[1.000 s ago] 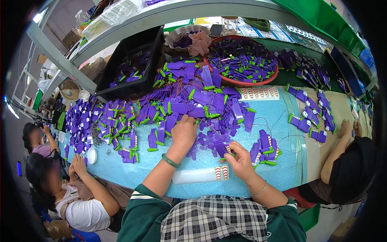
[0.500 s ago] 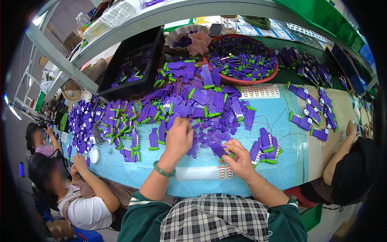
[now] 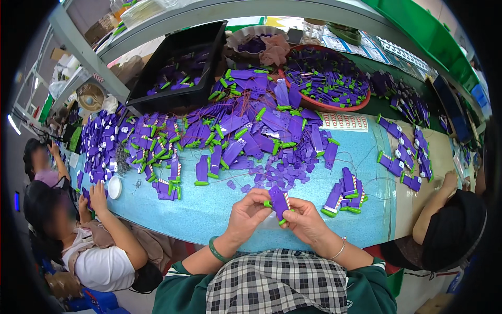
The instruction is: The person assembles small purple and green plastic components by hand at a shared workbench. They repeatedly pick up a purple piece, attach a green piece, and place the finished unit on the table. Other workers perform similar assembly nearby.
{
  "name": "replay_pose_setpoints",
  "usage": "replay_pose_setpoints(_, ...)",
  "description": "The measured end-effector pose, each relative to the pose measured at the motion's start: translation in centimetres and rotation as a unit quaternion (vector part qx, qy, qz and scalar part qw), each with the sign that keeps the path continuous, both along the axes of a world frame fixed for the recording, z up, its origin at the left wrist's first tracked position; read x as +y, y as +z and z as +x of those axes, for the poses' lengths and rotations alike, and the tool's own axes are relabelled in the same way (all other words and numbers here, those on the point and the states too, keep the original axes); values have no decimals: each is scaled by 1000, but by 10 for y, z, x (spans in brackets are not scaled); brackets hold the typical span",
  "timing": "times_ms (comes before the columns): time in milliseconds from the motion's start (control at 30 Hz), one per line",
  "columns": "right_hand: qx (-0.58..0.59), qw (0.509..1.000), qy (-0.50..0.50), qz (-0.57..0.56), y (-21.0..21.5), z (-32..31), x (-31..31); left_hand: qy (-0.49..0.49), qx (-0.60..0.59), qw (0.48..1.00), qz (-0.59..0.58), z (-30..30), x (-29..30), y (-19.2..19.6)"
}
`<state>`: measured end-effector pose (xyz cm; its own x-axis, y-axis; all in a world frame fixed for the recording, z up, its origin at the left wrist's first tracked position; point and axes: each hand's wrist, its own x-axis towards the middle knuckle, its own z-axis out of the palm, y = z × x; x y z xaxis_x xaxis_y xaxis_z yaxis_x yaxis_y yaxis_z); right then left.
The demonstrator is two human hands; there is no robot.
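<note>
Workroom, blue-topped table (image 3: 198, 209) under the fingers (image 3: 254, 198).
Grey shelf beam (image 3: 293, 10) beyond them, grey upright (image 3: 86, 55) left, lit tube (image 3: 14, 124) farther left; pale floor (image 3: 421, 283) right, nearer the wearer.

Bright, even light across the blue tabletop (image 3: 198, 209), glowing tube (image 3: 14, 124) far left, bent edges, black corners

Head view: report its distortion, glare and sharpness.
Head view, top: the grey shelf beam bows and the picture's corners are black; head view, far left: a light tube glares white; head view, centre: the left hand, right hand and purple piece look fairly sharp.
</note>
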<state>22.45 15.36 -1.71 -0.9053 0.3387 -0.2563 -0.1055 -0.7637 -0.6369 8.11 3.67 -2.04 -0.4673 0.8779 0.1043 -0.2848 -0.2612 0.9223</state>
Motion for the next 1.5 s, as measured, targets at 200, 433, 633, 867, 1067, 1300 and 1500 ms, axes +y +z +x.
replay_pose_setpoints(200,-71,917,-113,376,1,0,-7,3,-123,992,-1,-13,-11,-4)
replay_pose_setpoints(433,-77,719,-115,681,19,-6,-14,2,-111,994,-16,-20,-26,-7)
replay_pose_setpoints(633,-104,748,132,642,31,-12,5,-84,-61,982,-156,-23,-43,-16)
replay_pose_setpoints(867,-40,945,60,319,11,-28,-19,-55,-150,982,-100,-19,-40,-3)
replay_pose_setpoints(1067,22,851,72,520,23,-38,10,-86,59,991,-86,-36,-49,18)
replay_pose_setpoints(1300,13,603,129,787,36,-66,23,-87,162,975,-123,-63,-72,28)
replay_pose_setpoints(1500,-62,429,9,901,-2,-92,23,212,-50,976,8,-97,-101,40)
